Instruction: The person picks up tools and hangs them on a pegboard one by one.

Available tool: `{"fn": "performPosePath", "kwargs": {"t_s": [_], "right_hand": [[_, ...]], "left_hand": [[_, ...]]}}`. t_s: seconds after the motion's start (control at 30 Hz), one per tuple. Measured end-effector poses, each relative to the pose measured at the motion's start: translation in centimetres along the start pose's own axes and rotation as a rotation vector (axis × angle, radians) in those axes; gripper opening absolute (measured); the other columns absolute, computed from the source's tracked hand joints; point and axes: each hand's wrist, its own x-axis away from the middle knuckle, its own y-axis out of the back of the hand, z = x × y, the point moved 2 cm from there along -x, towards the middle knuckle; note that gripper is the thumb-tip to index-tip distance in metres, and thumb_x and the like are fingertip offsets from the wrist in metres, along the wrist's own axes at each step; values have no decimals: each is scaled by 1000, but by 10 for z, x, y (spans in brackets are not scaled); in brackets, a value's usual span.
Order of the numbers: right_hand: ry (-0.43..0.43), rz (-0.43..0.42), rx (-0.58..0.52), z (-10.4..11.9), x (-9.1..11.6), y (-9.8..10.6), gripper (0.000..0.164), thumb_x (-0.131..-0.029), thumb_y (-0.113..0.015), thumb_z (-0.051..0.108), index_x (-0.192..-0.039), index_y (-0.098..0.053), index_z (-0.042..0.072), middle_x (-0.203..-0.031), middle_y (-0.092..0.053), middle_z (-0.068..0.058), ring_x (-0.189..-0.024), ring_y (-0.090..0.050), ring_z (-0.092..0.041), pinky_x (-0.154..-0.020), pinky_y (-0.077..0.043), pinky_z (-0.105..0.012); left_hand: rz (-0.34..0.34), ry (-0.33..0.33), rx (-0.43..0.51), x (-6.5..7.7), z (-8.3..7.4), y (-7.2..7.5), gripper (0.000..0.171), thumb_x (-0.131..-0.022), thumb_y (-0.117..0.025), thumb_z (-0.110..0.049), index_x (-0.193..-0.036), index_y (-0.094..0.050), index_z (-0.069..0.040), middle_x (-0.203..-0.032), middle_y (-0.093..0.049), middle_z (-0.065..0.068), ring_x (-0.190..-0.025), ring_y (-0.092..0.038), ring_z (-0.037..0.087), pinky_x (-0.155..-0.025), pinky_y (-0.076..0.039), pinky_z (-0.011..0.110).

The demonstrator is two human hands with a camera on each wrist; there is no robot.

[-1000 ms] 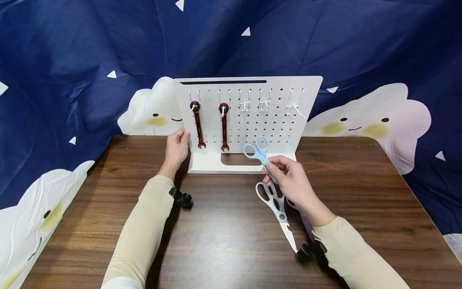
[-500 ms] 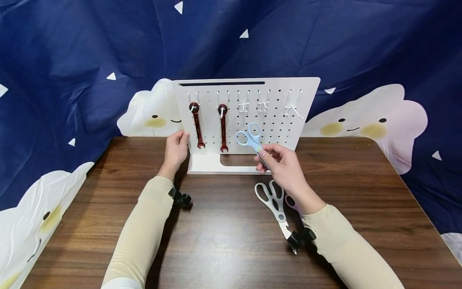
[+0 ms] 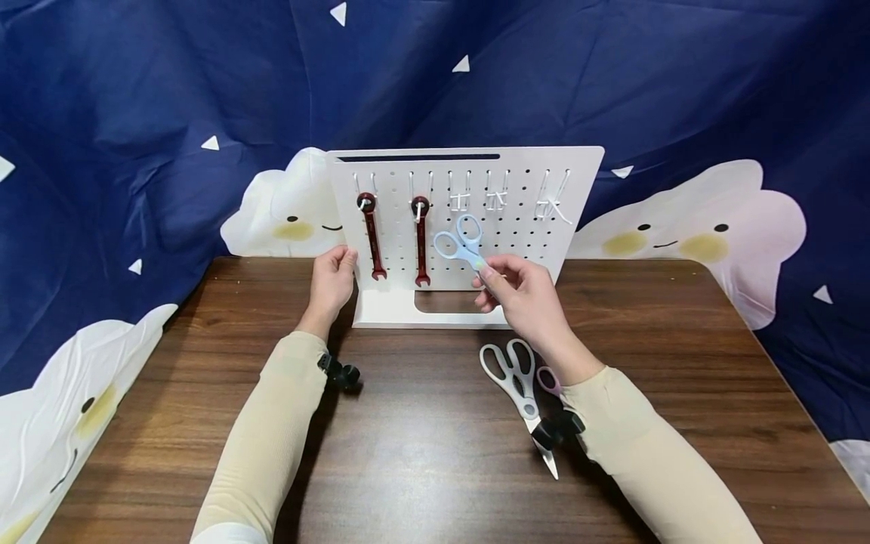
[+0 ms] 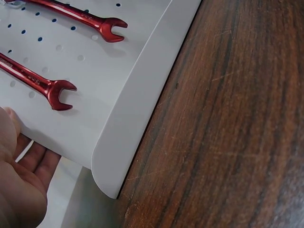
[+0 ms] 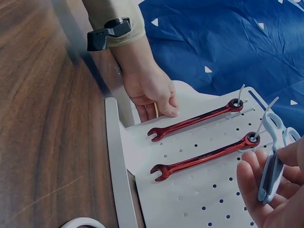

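My right hand (image 3: 529, 296) pinches a pair of light blue scissors (image 3: 464, 243) by the blade end, handle loops up, in front of the white pegboard (image 3: 516, 240). In the right wrist view the scissors (image 5: 271, 166) lie between thumb and fingers, beside the hung wrenches. At the board's left edge, my left hand (image 3: 333, 279) grips it between thumb and fingers. Two red wrenches, the left one (image 3: 372, 236) and the right one (image 3: 421, 242), hang by their ring ends on hooks. Bare white hooks (image 3: 496, 199) stick out to the right of them.
Grey-white kitchen scissors (image 3: 522, 393) lie on the wooden table (image 3: 408, 438) below my right forearm. Beside them a purple-handled pair (image 3: 547, 379) is mostly hidden by the arm. Behind the board hangs a dark blue curtain (image 3: 435, 83) with clouds.
My right hand has carried the blue scissors up and left, from over the board's base to in front of its holes. The left hand keeps its grip on the edge.
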Motion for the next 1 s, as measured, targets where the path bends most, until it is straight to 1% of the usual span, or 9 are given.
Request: {"fn": "performPosePath", "kwargs": {"t_s": [0.17,0.27,0.4,0.5,0.73,0.8,1.0], "right_hand": [[6,-2,3,2,-6,-2,25,-110,-60,6,-123,-65,-14,-84,-72,8,-66,-70,-5,-64,-63,-29],[20,-8,4,3,-9,-3,24,-110,-60,6,-123,-66,-13,-86,-72,5,-66,-70,-7,-63,-63,-27],[28,-19,4,4,-13,-3,23,-110,-60,6,-122,-67,-13,-91,-73,-6,-66,-70,-7,-63,-62,-25],[13,-18,0,5,-15,-3,24,-110,-60,6,-123,-65,-14,-92,-73,-8,-66,-70,-7,-64,-63,-25],[-37,-15,-29,1,-23,-5,27,-111,-58,6,-127,-64,-14,-91,-73,-5,-66,-70,-6,-66,-65,-30],[-45,-14,-41,-1,-25,-6,27,-111,-58,6,-127,-64,-15,-90,-73,-4,-65,-70,-6,-65,-64,-29],[-77,-16,-63,-6,-32,-9,27,-111,-58,6,-128,-64,-14,-86,-72,2,-65,-69,-6,-65,-63,-25]], "left_hand": [[-2,0,1,1,-1,0,32,-113,-56,-13,-93,-65,10,-63,-42,-12,-61,-39,3,-57,-33,19],[-2,1,1,1,-1,1,32,-113,-56,-13,-93,-65,11,-62,-42,-12,-61,-39,3,-57,-33,19],[-1,2,2,1,-2,1,33,-113,-56,-14,-93,-64,11,-62,-41,-11,-61,-38,3,-57,-32,20],[1,2,0,1,-3,1,33,-113,-56,-14,-92,-64,11,-63,-41,-11,-62,-39,4,-58,-33,20],[4,-1,-4,1,-2,1,33,-113,-56,-14,-92,-64,10,-63,-42,-10,-61,-39,2,-58,-33,20],[5,-2,0,1,-2,1,32,-113,-56,-14,-92,-64,9,-64,-43,-10,-61,-39,1,-58,-33,20],[10,-3,13,1,-2,1,33,-113,-56,-14,-92,-63,10,-63,-42,-9,-59,-38,1,-56,-32,20]]}}
